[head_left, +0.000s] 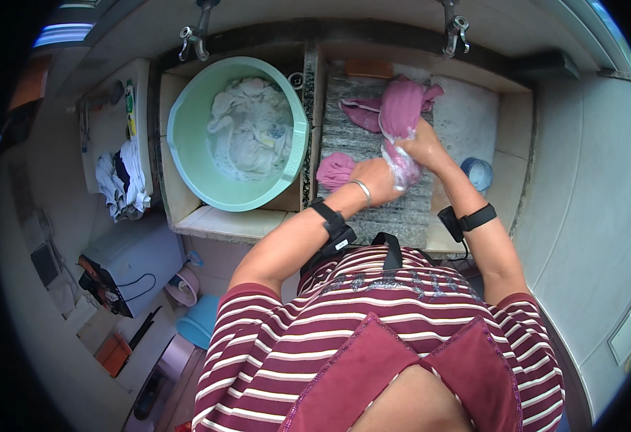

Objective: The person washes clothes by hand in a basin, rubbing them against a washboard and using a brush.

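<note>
A wet pink garment with white edging lies bunched over a ridged stone washboard. My left hand grips its lower, soapy part, where white lather shows. Just above, my right hand is closed around the middle of the same garment, and some of the cloth is hidden under the fingers. Beside my left wrist, another bunched portion of pink cloth rests on the ridges; whether it joins the rest cannot be seen. An orange-brown block, perhaps laundry soap, lies at the board's back edge.
In the left basin stands a green plastic tub of pale clothes in cloudy water. Two metal taps overhang the basins. A blue-rimmed round container sits at right. Clothes hang over a ledge at far left.
</note>
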`<action>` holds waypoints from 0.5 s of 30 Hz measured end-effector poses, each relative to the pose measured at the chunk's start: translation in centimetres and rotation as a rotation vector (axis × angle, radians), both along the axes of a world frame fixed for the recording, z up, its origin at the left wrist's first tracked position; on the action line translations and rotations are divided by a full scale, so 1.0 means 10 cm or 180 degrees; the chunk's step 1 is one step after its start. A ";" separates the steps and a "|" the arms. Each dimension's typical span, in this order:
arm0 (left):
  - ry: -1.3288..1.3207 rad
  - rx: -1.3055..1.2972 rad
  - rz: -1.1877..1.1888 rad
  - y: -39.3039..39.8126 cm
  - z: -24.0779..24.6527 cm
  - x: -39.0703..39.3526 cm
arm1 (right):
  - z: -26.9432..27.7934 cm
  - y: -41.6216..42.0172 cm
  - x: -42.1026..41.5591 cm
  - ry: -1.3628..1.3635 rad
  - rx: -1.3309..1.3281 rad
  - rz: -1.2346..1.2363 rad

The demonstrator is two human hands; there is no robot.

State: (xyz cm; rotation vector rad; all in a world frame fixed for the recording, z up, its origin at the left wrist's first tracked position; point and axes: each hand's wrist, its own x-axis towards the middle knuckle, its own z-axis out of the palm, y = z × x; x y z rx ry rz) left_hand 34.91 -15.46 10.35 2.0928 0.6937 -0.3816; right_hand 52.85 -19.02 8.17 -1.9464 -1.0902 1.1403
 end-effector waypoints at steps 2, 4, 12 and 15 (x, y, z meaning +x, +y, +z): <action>0.0163 0.0108 -0.0108 -0.14 -0.09 0.05 | -0.02 0.02 -0.10 -0.0734 -0.0261 0.0398; 0.0331 0.0137 -0.0114 -0.20 -0.16 0.05 | -0.02 0.07 -0.20 -0.1140 -0.0682 0.0859; -0.1176 -0.3693 0.1255 0.39 -0.53 -0.32 | 0.53 -0.13 -0.56 -0.1747 -0.0138 0.0693; -0.2463 -0.5556 0.2897 0.53 -0.37 -0.24 | 0.67 -0.26 -0.71 -0.2286 0.0748 0.1424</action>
